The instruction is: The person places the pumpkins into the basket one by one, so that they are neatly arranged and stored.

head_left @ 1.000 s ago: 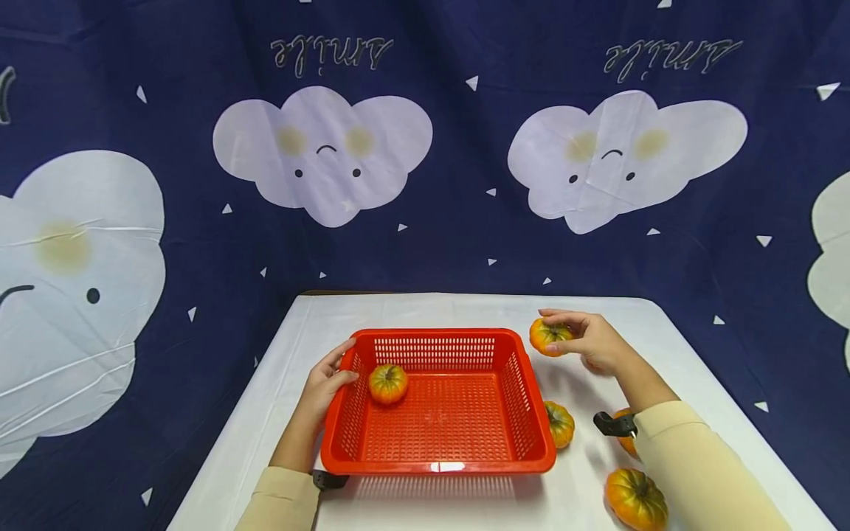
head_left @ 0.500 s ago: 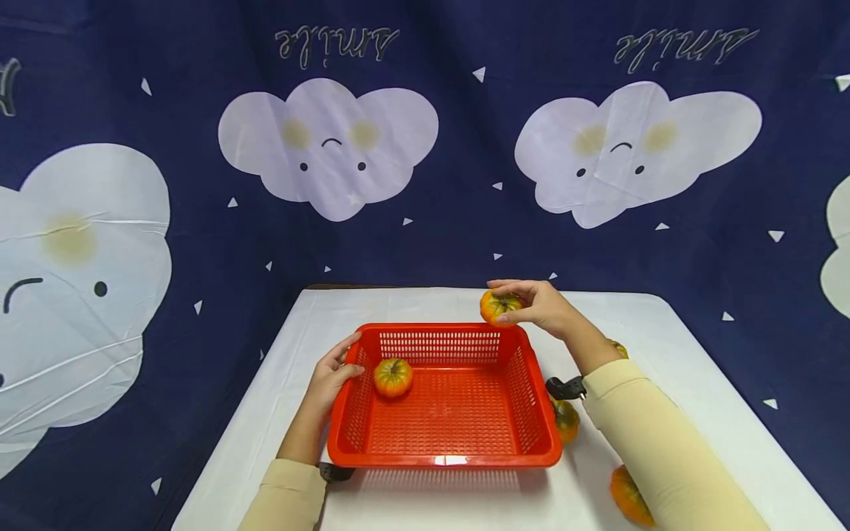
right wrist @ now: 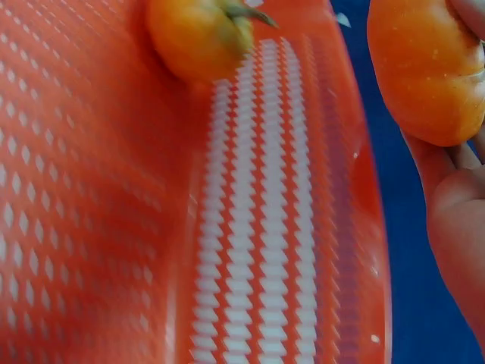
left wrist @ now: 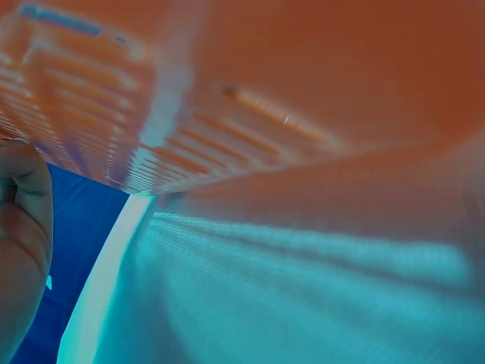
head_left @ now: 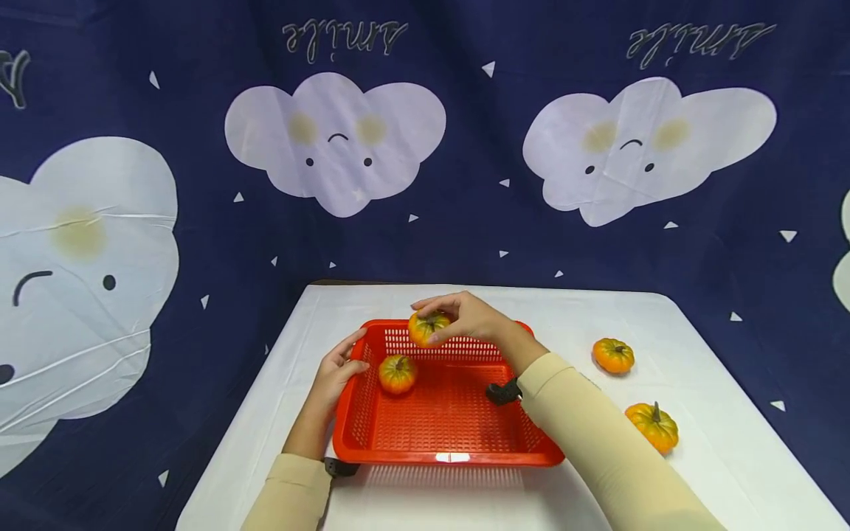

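A small orange pumpkin (head_left: pixel 425 332) is held by my right hand (head_left: pixel 470 318), thumb and fingers pinching it above the back left part of a red plastic basket (head_left: pixel 398 456). Inside the basket, near its left wall, sits another pumpkin (head_left: pixel 398 376) with a greenish stem. My left hand (head_left: pixel 334 375) grips the basket's left rim, thumb on top. From the right wrist, the held pumpkin (right wrist: pixel 426 72) appears beyond the basket rim, apart from the pumpkin inside (right wrist: pixel 195 36). The left wrist view shows the basket's slotted wall (left wrist: pixel 250 114) from below, with part of the hand at the edge.
Two more pumpkins lie on the white tabletop to the right, one farther back (head_left: pixel 613 355) and one nearer (head_left: pixel 654 426). My right forearm crosses the basket's right side and hides part of it. A dark blue cloud-print curtain (head_left: pixel 478 236) hangs behind the table (head_left: pixel 564 302).
My right hand has carried its pumpkin leftward from beyond the basket's right side to over the basket. The left hand keeps its grip on the rim.
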A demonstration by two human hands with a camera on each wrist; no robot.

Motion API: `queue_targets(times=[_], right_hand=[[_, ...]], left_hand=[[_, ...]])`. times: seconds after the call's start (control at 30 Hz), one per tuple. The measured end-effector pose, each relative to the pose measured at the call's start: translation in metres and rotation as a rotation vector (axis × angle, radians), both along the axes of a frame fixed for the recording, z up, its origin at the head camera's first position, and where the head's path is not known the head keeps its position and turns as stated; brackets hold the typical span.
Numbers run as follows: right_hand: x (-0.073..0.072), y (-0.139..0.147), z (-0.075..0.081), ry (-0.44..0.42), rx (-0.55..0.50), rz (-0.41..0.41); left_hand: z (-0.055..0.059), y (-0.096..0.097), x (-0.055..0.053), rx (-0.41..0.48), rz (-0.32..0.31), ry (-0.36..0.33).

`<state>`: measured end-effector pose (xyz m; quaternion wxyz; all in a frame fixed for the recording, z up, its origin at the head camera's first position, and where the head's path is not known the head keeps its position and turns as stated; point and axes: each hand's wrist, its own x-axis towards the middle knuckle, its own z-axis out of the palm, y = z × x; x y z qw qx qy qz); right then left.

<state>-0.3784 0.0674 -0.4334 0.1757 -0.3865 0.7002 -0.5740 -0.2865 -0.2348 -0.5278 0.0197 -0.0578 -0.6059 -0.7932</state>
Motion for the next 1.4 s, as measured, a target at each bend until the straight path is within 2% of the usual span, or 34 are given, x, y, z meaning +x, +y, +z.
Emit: queue_targets(times=[0.23,0.5,0.63,0.87,1.1,1.27,1.4], right_hand=[[0.014,-0.033,-0.019,-0.031,0.06,0.135],[0.035,-0.056,-0.037,0.038,0.097,0.309],[0.044,-0.061,-0.044,0.041,0.116,0.379],[0.054,-0.067,-0.049,0.055,0.171,0.419],[0.063,-0.068,-0.054,0.008,0.277,0.447],[0.066,-0.071,-0.059,0.017,0.34,0.44],[0.065,-0.073,-0.061,0.033,0.348,0.43]], left_hand=[[0.001,0.002,-0.003,-0.001,-0.019,-0.002],[0.003,0.001,-0.003,0.028,-0.04,-0.006],[0.004,0.002,-0.002,0.03,-0.042,-0.013],[0.003,0.001,-0.001,0.03,-0.033,-0.016],[0.001,0.001,-0.001,0.028,-0.034,-0.02],[0.001,0.0,-0.001,0.022,-0.035,-0.03],[0.001,0.0,-0.001,0.02,-0.02,-0.024]])
